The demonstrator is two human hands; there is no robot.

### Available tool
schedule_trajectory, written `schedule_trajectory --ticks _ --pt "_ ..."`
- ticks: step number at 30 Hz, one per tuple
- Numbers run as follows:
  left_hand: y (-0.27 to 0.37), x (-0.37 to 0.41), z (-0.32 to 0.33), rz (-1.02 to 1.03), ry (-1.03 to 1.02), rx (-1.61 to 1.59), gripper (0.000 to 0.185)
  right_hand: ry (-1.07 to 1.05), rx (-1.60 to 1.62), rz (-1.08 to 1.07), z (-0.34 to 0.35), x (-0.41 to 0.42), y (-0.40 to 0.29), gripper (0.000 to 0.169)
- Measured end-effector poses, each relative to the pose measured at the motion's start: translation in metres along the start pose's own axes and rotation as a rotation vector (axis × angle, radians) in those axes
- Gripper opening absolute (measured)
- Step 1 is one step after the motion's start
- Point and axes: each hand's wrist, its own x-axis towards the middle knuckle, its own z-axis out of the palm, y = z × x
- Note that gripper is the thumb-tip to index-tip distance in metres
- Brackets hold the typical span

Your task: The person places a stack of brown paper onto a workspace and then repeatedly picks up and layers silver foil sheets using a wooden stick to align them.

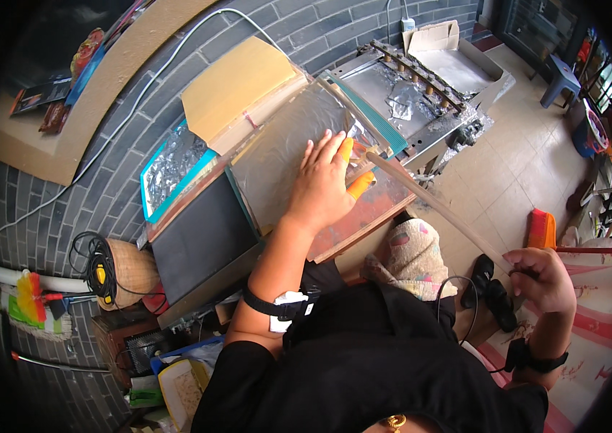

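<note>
My left hand (323, 187) lies with its fingers extended on a clear plastic-covered board (284, 138). Orange finger cots (360, 185) cover its thumb and index finger, which are spread apart. Beside them is the near end of a long, pale brown strip or stick (436, 204); whether these fingers touch it is unclear. The strip runs slantwise to my right hand (543, 279), whose fingers pinch its other end above the floor. Under the plastic-covered board shows a worn reddish wooden board (360, 227).
A yellow-brown sheet (238, 92) leans behind the work board. A turquoise-rimmed tray (173, 170) holds crumpled foil. Right of the board stands a metal frame (414, 89) with foil scraps. A patterned cloth (411, 254) covers something near my lap; black shoes (490, 295) lie on the tiles.
</note>
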Motion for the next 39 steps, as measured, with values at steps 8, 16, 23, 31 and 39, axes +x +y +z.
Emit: schedule_trajectory --ticks 8,16,23,31,39 --pt "0.0 0.0 -0.001 -0.013 -0.025 -0.015 0.059 -0.016 0.032 0.011 0.005 0.005 0.0 0.024" --pt "0.004 -0.001 -0.002 -0.045 0.015 -0.021 0.061 0.022 0.027 0.061 0.007 0.006 -0.003 0.024" --pt "0.005 -0.021 -0.011 -0.137 0.119 -0.056 0.059 -0.011 0.053 0.075 0.025 0.036 -0.016 0.025" --pt "-0.027 -0.001 -0.057 -0.077 0.233 -0.055 0.039 -0.022 0.149 0.051 0.047 0.088 -0.023 0.025" --pt "-0.164 0.056 -0.078 -0.205 0.288 0.146 0.037 -0.017 0.187 0.056 0.055 0.104 -0.024 0.026"
